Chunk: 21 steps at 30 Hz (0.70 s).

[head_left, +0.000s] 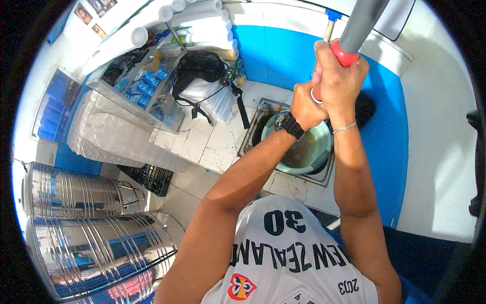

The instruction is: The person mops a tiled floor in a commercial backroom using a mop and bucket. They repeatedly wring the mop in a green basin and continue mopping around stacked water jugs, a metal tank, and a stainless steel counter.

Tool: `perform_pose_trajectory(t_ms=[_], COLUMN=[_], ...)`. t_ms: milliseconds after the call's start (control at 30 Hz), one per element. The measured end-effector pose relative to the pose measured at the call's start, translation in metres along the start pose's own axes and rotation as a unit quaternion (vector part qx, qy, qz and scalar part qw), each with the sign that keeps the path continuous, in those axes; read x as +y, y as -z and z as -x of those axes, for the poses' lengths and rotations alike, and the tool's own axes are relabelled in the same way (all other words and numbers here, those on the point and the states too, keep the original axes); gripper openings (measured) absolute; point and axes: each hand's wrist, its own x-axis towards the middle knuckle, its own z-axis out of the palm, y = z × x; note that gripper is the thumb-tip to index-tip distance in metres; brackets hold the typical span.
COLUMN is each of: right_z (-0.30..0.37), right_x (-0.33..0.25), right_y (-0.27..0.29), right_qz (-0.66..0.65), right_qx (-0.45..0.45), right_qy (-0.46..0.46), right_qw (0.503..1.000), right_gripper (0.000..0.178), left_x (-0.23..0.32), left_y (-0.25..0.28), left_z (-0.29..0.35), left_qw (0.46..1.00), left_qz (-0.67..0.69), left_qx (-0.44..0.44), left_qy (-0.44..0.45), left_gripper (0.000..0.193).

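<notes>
Both of my hands are closed together above the sink. My right hand (338, 78), with a bracelet on the wrist, wraps around the lower part of a thick grey pole with a red collar (347, 53); the pole runs out past the top edge. My left hand (308, 109), wearing a black watch, presses against the right one at the pole's red ridged grip (317, 92). My fingers partly hide this grip. Below them, a pale green basin (324, 159) of murky water sits in the metal sink (246, 144).
A beige pipe with a blue fitting (332, 15) stands behind my hands. On the tiled counter (195, 147) lie a black strapped bag (201, 66) and clear plastic bags. A glass case (144, 83) and white rolls (207, 19) are at left; shiny steel cylinders (96, 248) stand lower left.
</notes>
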Motion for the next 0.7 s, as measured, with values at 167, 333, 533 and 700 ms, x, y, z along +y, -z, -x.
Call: perform_pose_trajectory(t_ms=[167, 333, 533, 700], right_z=[0.0, 0.0008, 0.0011, 0.0012], right_x=[0.0018, 0.004, 0.0043, 0.0022], right_y=[0.0005, 0.0005, 0.0008, -0.0001], right_qz=[0.016, 0.018, 0.02, 0.004], right_qx=[0.005, 0.008, 0.005, 0.003], right_qy=[0.004, 0.003, 0.007, 0.009], right_qw=[1.0, 1.0, 1.0, 1.0], right_gripper=[0.032, 0.032, 0.03, 0.03], left_x=[-0.002, -0.0032, -0.0043, -0.0055], left_y=[-0.0006, -0.0007, -0.0003, -0.0005], left_z=[0.0003, 0.0016, 0.002, 0.0009], left_qw=[1.0, 1.0, 1.0, 1.0], left_qz=[-0.007, -0.001, -0.012, 0.007], left_qx=[-0.011, -0.011, -0.016, -0.013], left_qy=[0.009, 0.014, 0.01, 0.005], left_gripper=[0.026, 0.027, 0.027, 0.028])
